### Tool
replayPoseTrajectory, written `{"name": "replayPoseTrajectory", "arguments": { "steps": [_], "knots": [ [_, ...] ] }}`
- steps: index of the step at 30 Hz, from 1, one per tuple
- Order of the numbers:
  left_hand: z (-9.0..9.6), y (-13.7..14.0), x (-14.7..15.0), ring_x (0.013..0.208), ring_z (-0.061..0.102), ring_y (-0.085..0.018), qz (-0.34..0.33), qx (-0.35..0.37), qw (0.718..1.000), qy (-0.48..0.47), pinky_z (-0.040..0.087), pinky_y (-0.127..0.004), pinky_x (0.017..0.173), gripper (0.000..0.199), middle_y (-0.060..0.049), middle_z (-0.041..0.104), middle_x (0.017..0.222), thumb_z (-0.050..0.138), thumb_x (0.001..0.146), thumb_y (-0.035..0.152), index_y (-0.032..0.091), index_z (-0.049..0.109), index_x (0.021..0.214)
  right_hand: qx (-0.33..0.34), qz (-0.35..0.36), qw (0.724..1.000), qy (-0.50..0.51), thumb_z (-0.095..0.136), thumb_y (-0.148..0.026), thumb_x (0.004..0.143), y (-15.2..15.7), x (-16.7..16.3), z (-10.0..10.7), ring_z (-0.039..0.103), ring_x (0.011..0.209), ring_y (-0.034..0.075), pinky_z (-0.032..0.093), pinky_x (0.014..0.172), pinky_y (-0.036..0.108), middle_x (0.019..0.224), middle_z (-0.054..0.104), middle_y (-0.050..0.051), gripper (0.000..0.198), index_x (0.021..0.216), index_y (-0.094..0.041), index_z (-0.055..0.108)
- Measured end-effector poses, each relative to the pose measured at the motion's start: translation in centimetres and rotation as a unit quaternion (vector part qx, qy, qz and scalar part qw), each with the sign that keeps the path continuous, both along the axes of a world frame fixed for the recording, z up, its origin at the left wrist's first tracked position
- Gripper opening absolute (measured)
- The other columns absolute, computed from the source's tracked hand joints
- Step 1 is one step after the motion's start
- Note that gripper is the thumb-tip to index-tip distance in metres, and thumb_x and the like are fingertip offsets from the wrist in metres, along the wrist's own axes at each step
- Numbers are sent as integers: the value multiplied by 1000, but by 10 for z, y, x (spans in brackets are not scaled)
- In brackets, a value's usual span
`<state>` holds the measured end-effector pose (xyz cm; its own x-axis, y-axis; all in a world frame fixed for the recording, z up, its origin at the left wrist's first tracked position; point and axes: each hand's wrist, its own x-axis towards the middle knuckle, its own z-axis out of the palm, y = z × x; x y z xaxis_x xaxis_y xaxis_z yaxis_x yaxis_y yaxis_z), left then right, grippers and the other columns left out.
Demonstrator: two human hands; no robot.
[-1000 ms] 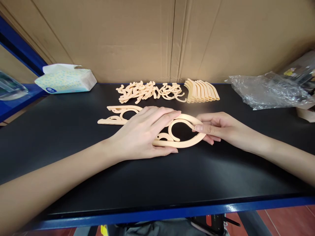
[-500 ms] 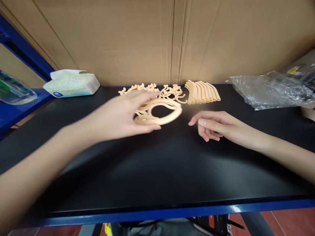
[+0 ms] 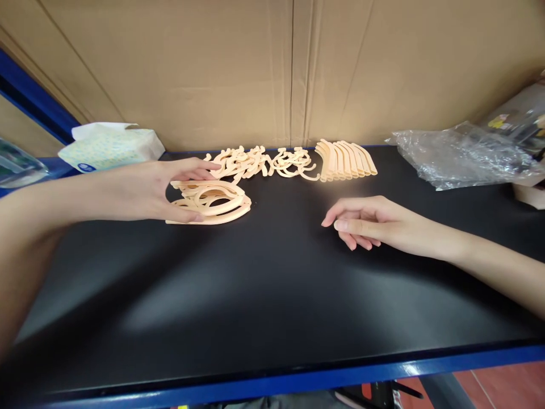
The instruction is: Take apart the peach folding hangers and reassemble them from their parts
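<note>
At the left, my left hand [image 3: 170,190] has its thumb in front of and its fingers behind several looped beige plastic pieces [image 3: 230,213], which appear to lie one on another at the black tabletop. The palm hides their left ends. My right hand [image 3: 361,224] hovers over the right middle of the table with its fingers loosely bent and apart, nothing in them. Beyond it stands a neat row of curved beige arms [image 3: 347,162]. Small beige hooks [image 3: 293,162] lie beside that row, and a loose heap of short bent beige parts [image 3: 242,162] is farther left.
A tissue pack [image 3: 113,147] lies at the back left near a clear bottle [image 3: 19,165]. Crumpled clear plastic bags [image 3: 460,156] occupy the back right. Cardboard [image 3: 225,74] walls the back, and a blue rail [image 3: 272,378] edges the table's front.
My left hand has moved left, away from the middle, together with the looped beige pieces. My right hand has stayed almost in place, its fingers slightly looser.
</note>
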<state>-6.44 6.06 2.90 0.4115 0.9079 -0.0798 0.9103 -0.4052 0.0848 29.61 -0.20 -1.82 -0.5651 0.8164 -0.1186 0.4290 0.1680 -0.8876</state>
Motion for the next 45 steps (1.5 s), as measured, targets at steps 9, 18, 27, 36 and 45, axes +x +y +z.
{"name": "replayPoseTrajectory", "arguments": {
  "steps": [9, 18, 27, 36, 45],
  "knots": [
    [-7, 4, -6, 111, 61, -23, -116, 25, 993, -13, 52, -38, 84, 74, -6, 59, 131, 62, 79, 57, 24, 38, 140, -3, 8, 1000, -11, 54, -47, 90, 1, -1, 2, 47, 52, 7, 33, 46, 22, 64, 58, -2, 32, 100, -17, 62],
    [-8, 5, -4, 109, 61, -22, -124, 18, 992, -7, 51, -42, 86, 75, -7, 59, 131, 63, 80, 54, 23, 34, 142, -4, 13, 1000, -21, 53, -45, 90, 0, -1, 3, 47, 53, 7, 34, 47, 23, 64, 58, -2, 31, 100, -17, 62],
    [-9, 5, -3, 119, 56, -25, -93, -7, 996, -8, 45, -49, 96, 72, -6, 54, 137, 62, 79, 57, 29, 38, 140, -6, 16, 1000, -25, 53, -45, 90, 0, -2, 5, 47, 53, 8, 33, 47, 22, 65, 58, -2, 31, 100, -18, 62],
    [-12, 7, -7, 110, 62, -24, -127, 32, 991, -4, 50, -44, 91, 77, -9, 59, 132, 62, 79, 58, 23, 35, 143, -1, 22, 999, -27, 53, -44, 91, 0, -2, 5, 48, 54, 7, 34, 48, 22, 65, 58, -2, 29, 100, -18, 62],
    [-15, 9, -10, 118, 56, -27, -138, 32, 990, 12, 44, -53, 96, 77, -9, 49, 142, 61, 80, 58, 25, 34, 144, 2, 23, 999, -27, 53, -43, 91, 1, -3, 6, 48, 53, 8, 34, 48, 23, 64, 59, -2, 28, 99, -17, 62]
  ]
}}
